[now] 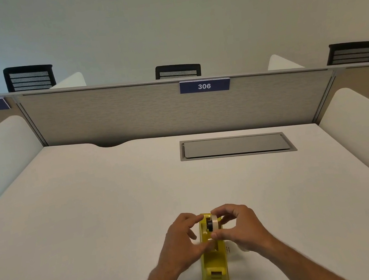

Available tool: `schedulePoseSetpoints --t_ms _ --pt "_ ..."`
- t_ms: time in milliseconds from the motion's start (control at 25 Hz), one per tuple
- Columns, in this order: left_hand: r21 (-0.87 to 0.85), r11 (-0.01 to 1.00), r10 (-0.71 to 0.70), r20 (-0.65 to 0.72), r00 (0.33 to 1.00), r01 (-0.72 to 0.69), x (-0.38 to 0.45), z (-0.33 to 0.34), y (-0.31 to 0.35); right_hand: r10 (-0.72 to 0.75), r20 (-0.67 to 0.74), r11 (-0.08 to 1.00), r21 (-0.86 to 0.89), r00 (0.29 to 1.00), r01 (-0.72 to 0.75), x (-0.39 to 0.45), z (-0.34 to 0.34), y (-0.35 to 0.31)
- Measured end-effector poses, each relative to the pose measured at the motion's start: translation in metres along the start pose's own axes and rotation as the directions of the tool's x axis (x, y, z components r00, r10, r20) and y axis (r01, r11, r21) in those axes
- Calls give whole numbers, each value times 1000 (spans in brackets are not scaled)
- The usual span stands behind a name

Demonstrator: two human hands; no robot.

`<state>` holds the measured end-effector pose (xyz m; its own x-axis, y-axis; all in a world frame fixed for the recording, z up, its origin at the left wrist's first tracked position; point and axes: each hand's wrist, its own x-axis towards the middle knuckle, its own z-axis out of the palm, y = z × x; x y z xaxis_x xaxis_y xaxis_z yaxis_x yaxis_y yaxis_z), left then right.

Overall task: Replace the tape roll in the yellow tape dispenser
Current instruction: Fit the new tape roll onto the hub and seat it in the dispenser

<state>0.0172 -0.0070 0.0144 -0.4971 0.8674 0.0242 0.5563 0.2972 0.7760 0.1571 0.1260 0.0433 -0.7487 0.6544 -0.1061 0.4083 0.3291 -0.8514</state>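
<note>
The yellow tape dispenser [214, 272] stands on the white desk [94, 213], its cutter end toward me. A pale tape roll [214, 223] on a black hub [209, 225] sits upright in the dispenser's cradle. My right hand [239, 226] pinches the roll from the right, thumb and fingers around its rim. My left hand [181, 238] is at the dispenser's left side, fingertips touching the body near the cradle. Something white [230, 248] lies partly hidden under my right hand, beside the dispenser.
A grey flap cover [236, 146] is set into the desk at the back right. A fabric partition [150, 111] labelled 306 closes the far edge, with white side screens left and right. Black chairs stand beyond it.
</note>
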Motion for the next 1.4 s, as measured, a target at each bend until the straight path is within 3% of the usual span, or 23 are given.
schedulePoseSetpoints --t_ms 80,200,1400 --pt "130 991 -30 43 999 24 1 2 -3 -4 -15 999 -44 1000 3 0 2 3" --pt "195 979 -80 93 992 60 2 8 -7 -12 -29 995 -97 1000 9 0 5 7" --pt "219 974 -87 122 989 58 2 8 -9 -112 -19 946 -307 994 100 2 20 26"
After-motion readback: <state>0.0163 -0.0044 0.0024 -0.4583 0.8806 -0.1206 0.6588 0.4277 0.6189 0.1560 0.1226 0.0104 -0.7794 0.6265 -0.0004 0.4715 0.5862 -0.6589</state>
